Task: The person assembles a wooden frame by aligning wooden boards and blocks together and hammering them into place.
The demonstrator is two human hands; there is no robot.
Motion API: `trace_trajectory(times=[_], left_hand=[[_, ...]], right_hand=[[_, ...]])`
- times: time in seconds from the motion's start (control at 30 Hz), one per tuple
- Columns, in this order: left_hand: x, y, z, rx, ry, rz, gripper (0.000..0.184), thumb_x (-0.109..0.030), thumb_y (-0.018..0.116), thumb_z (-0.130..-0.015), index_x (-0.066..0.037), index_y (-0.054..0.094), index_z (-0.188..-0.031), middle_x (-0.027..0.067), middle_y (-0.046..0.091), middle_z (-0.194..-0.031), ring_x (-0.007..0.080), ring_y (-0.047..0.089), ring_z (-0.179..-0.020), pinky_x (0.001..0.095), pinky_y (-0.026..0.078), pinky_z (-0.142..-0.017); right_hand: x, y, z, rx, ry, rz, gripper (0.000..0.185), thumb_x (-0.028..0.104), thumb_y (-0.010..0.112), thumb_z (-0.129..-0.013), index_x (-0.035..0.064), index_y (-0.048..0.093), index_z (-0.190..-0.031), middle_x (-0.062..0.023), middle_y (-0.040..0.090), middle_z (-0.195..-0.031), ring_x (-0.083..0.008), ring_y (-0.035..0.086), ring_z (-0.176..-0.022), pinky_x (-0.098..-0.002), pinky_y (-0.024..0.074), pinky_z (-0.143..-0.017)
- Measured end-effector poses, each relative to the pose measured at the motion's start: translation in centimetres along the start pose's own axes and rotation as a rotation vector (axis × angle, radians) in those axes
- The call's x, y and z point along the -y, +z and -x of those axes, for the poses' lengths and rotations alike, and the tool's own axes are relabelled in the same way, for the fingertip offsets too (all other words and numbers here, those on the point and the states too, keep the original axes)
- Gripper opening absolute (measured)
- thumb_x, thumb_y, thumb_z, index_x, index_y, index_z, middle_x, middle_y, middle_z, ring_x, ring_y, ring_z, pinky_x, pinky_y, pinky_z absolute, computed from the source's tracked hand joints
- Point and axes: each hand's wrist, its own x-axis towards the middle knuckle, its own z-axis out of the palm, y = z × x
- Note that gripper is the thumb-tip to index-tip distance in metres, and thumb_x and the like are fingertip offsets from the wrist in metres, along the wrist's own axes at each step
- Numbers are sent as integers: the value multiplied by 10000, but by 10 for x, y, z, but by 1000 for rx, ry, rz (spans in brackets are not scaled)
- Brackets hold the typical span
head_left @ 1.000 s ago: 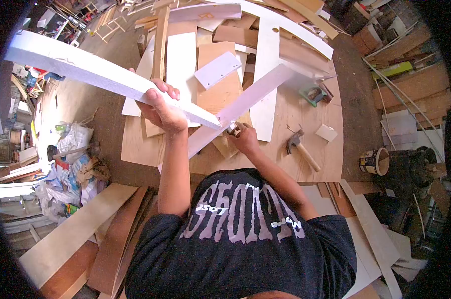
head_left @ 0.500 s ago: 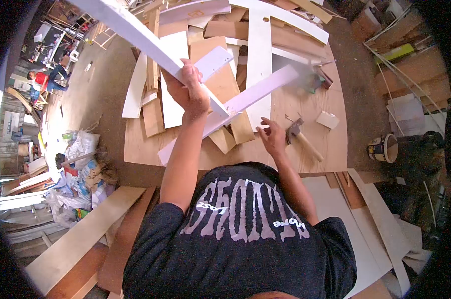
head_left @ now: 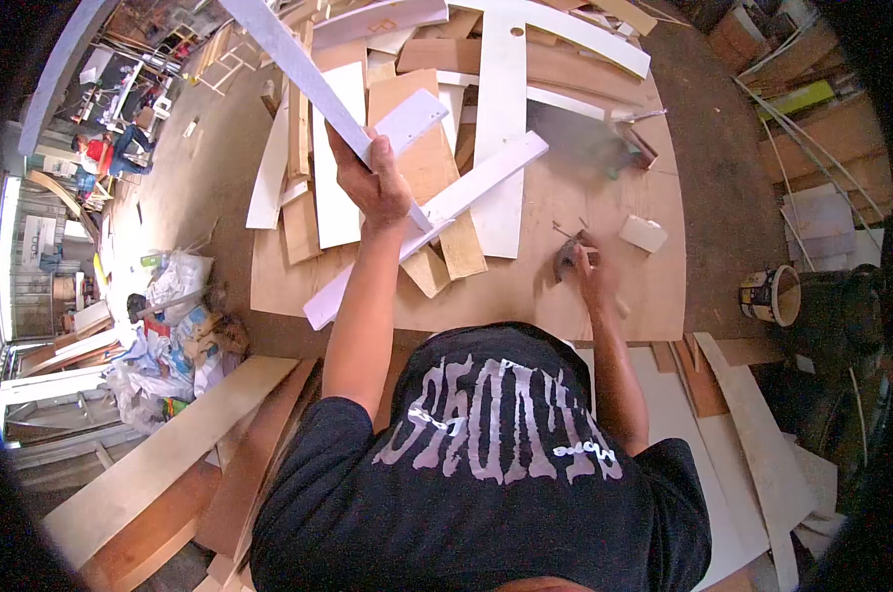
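My left hand (head_left: 375, 189) is closed around a long white wooden strip (head_left: 303, 74), which rises toward the upper left. Its lower end meets a white crosspiece (head_left: 496, 176) lying slantwise over the boards, and a short white board (head_left: 412, 118) with small holes is beside my fingers. On the right, my right hand (head_left: 588, 266) is closed over a hammer (head_left: 568, 257) lying on the plywood tabletop (head_left: 525, 296). My fingers grip near its head and hide most of the handle. Thin nail-like pieces (head_left: 569, 229) lie just beyond the hammer head.
White and brown boards (head_left: 500, 109) are piled across the table's far side. A small white block (head_left: 643, 234) lies right of the hammer. A bucket (head_left: 784, 296) stands off the right edge. Bags (head_left: 180, 281) are heaped at left; people (head_left: 131, 148) sit farther off.
My right hand has moved right, from open beside the hammer to closed over it. The joined white strips have shifted slightly left in view, still held in my left hand.
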Motion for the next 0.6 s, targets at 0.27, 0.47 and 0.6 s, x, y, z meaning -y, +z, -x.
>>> trace_trajectory(times=[0.27, 0.47, 0.6], left_hand=[[0, -3, 3, 2, -19, -69, 367, -338, 613, -943, -49, 429, -1076, 16, 472, -804, 86, 443, -599, 254, 387, -525], [3, -14, 0, 38, -19, -82, 398, -389, 627, -938, -64, 429, -1056, 15, 470, -802, 86, 451, -623, 254, 389, -543], [0, -14, 2, 39, -91, 21, 478, -460, 668, -909, -63, 437, -1038, 17, 476, -802, 97, 460, -631, 261, 396, -550]], right_hand=[[-18, -13, -5, 34, -48, 0, 281, 242, 662, -957, 99, 676, -1198, -75, 731, -987, -186, 712, -814, -325, 548, -707], [-7, -19, -8, 20, 59, 6, 283, 259, 668, -948, 63, 693, -1151, -118, 738, -971, -241, 714, -820, -351, 545, -725], [-5, -21, -13, 12, 14, -11, 335, 310, 647, -965, 55, 679, -1178, -118, 741, -906, -178, 718, -813, -326, 549, -703]])
